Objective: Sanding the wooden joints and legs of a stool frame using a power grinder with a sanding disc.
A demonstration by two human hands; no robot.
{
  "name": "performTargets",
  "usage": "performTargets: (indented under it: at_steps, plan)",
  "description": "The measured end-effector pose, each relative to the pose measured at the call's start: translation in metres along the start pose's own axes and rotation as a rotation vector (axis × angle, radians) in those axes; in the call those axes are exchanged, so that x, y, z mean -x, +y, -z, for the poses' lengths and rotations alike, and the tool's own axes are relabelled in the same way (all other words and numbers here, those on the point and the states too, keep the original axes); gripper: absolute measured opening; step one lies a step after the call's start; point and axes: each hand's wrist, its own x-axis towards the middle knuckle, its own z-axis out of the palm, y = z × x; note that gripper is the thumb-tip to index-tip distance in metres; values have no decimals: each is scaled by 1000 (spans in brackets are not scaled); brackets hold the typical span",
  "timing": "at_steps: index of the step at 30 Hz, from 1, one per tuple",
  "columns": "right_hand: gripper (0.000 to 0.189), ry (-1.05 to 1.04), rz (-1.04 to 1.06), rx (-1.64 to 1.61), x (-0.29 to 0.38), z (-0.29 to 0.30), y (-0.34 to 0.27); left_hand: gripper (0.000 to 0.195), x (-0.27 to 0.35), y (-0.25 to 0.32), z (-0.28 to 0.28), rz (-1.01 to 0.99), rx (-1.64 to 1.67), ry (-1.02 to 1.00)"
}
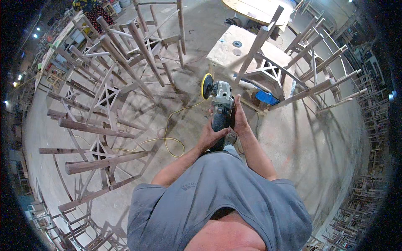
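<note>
An angle grinder (223, 100) with a grey metal gear head and dark body is held upright close to my shirt front. My left hand (213, 133) wraps the lower body from the left, thumb across the front. Along the right side of the tool lies my right hand (241, 120), its thumb pointing up by the gear head. A round backing pad (206, 86) with a yellow rim is mounted on the grinder and faces left, touching nothing. Beyond it, an upturned wooden stool frame (252, 56) leans on a pale low workbench (224, 44).
Several upturned wooden stool frames (108, 161) stand on the concrete floor at left, with more frames (317, 89) at right. A yellow cord (165, 125) loops across the floor. Two round discs (236, 44) and blue material (267, 97) are at the workbench. A person (95, 15) in patterned clothing is far left.
</note>
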Motion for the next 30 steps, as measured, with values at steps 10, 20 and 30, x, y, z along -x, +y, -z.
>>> performTargets:
  at_steps: [10,20,30]
  plan:
    - [88,-16,26,-59,8,-5,-1,80,-1,1,2,-61,21,-65]
    - [79,-35,68,-44,22,-8,-15,57,-1,-5,0,-104,-154,-30]
    - [61,39,98,-68,27,-11,-25,71,9,16,-2,-29,21,-150]
